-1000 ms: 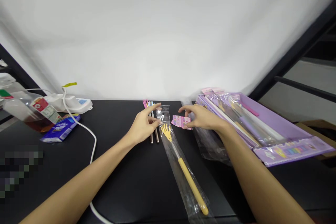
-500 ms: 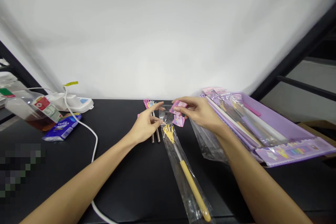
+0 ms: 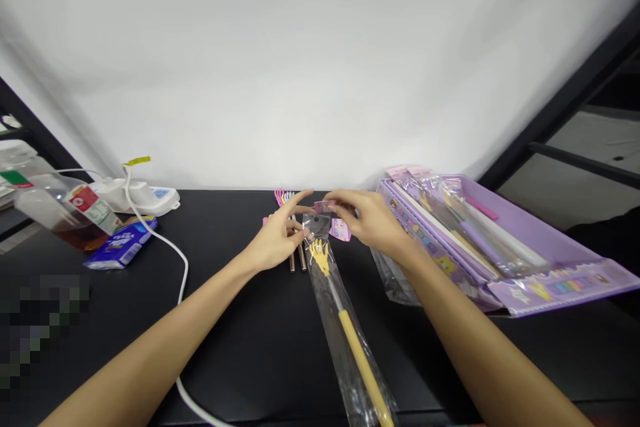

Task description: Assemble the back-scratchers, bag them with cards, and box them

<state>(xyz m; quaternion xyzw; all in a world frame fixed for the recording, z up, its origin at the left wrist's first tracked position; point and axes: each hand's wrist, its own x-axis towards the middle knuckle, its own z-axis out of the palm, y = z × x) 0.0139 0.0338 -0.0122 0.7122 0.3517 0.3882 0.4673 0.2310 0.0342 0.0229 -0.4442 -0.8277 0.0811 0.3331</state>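
Note:
A yellow back scratcher [image 3: 357, 347] shaped like a small hand lies inside a clear plastic bag [image 3: 325, 307] in front of me. My left hand [image 3: 275, 237] pinches the left edge of the bag near its top, its index finger stretched out. Between thumb and fingers of my right hand [image 3: 367, 217] is a small pink header card [image 3: 324, 206], held just over the bag's top flap. Another pink card [image 3: 341, 229] lies on the table right beside the bag. Behind my left hand are several loose back scratchers [image 3: 286, 197], partly hidden.
At the right, a purple display box [image 3: 530, 227] holds several bagged back scratchers. Empty-looking plastic bags [image 3: 395, 277] lie under my right forearm. On the left are a bottle [image 3: 60, 203], a blue packet [image 3: 123, 245], a power strip [image 3: 150, 199] and a white cable [image 3: 184, 273].
My right hand has picked up one pink card from the table and carried it left, to the top of the bag. My left hand has stayed at the bag's edge.

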